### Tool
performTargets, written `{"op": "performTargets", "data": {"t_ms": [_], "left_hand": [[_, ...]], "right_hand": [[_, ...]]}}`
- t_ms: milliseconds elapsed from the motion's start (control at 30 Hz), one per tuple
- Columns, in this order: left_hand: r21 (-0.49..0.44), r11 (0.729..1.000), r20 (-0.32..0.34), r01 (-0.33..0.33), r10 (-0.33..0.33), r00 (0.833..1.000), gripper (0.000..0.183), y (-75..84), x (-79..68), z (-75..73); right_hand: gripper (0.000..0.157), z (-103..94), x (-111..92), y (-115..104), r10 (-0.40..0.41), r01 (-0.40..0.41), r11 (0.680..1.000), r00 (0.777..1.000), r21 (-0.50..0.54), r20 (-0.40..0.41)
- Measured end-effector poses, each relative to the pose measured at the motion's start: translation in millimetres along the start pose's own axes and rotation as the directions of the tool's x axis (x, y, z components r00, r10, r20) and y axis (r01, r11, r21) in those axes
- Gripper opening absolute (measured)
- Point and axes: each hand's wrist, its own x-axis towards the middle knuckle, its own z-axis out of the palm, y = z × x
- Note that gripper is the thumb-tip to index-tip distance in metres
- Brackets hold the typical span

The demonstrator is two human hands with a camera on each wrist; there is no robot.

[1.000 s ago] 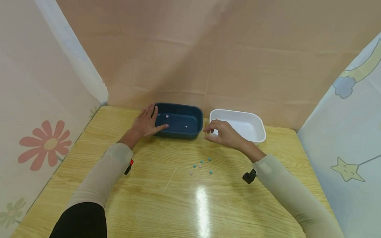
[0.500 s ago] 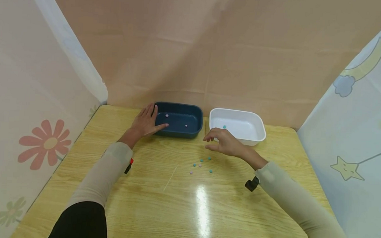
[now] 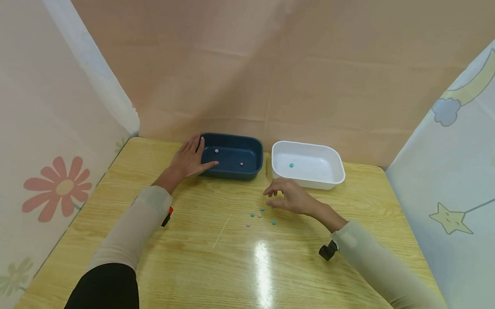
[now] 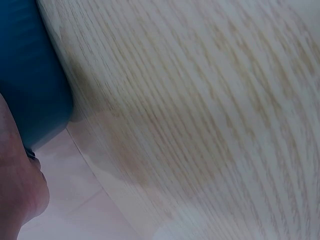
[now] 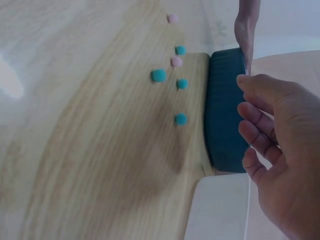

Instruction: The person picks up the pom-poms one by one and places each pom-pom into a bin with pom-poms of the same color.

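My left hand [image 3: 188,160] rests on the left end of a dark blue plastic tub [image 3: 233,176], fingers spread over the rim and thumb along its near side. Two small pink balls [image 3: 216,151] lie inside that tub. My right hand [image 3: 290,197] hangs over the table in front of a white tub [image 3: 308,183], thumb and fingers loosely bent and apart, with nothing between them. One teal ball [image 3: 291,165] sits in the white tub. Below the right fingertips, several small teal balls [image 5: 159,75] and two pink balls [image 5: 176,61] are scattered on the wood.
Both tubs stand side by side at the back of the light wooden table [image 3: 210,276], close to a tan backdrop [image 3: 233,81]. Printed cloth panels rise along the left [image 3: 64,121] and right [image 3: 468,171] sides.
My right hand has drawn back from over the white tub toward the loose balls, its fingers parting. A teal ball now shows in the white tub. The left hand stays in place.
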Motion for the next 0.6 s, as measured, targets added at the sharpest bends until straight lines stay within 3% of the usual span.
{"op": "performTargets", "data": {"t_ms": [333,600], "left_hand": [[0.005,1.000,0.007,0.004,-0.004,1.000,0.111,0.0,0.4,1.2],[-0.007,1.000,0.006,0.006,-0.006,1.000,0.111,1.8,-0.5,-1.0]], "right_hand": [[0.021,18.7,-11,4,0.013,-0.012,1.000,1.000,-0.024,0.022],[0.019,29.7,-16,5,0.040,-0.041,0.999,0.998,0.023,0.055]]}}
